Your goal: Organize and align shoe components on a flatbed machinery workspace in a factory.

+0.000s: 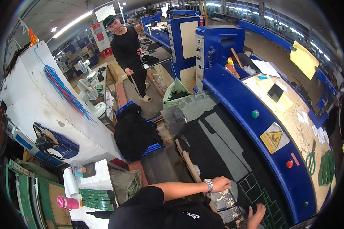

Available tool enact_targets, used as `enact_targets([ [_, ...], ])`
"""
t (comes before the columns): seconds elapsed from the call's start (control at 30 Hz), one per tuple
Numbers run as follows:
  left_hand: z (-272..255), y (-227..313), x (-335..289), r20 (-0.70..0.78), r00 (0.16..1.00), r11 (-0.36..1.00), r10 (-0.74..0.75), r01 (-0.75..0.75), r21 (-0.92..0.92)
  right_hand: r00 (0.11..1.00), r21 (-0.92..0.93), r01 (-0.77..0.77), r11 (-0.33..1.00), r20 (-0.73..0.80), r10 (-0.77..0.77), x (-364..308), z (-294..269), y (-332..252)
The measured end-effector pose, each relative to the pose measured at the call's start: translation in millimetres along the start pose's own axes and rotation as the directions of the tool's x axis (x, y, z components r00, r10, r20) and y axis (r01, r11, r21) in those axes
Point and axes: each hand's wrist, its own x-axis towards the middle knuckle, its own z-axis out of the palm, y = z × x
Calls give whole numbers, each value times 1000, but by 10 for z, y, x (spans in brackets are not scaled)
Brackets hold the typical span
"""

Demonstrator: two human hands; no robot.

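Observation:
My left hand (221, 184), with a metal watch (208, 185) on its wrist, is curled down at the near edge of the black sheet material (210, 152). Its fingers are closed, but what lies under them is hidden. Below it is a worn, pale-flecked dark block (223, 202). At the lower edge, my right hand (257, 215) has thumb and fingers apart, beside a green cutting die frame (271, 210) with several cells. Grey cut strips (227, 152) lie on the black sheet beyond the die.
A blue machine beam (233, 89) with buttons runs along the right, under a board holding green scissors (311, 162). A wooden bar (189, 162) edges the bed. A blue crate of black pieces (135, 133) stands left. A person (128, 53) stands beyond, holding a strip.

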Motion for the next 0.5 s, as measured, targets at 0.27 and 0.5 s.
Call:
enact_targets([
  [0.27, 332, -50, 579, -123, 992, 922, -15, -34, -386, 972, 38, 167, 985, 162, -171, -269, 784, 477],
  [0.5, -73, -311, 99, 45, 986, 682, -159, 143, -717, 936, -23, 328, 944, 140, -322, 175, 573, -57],
])
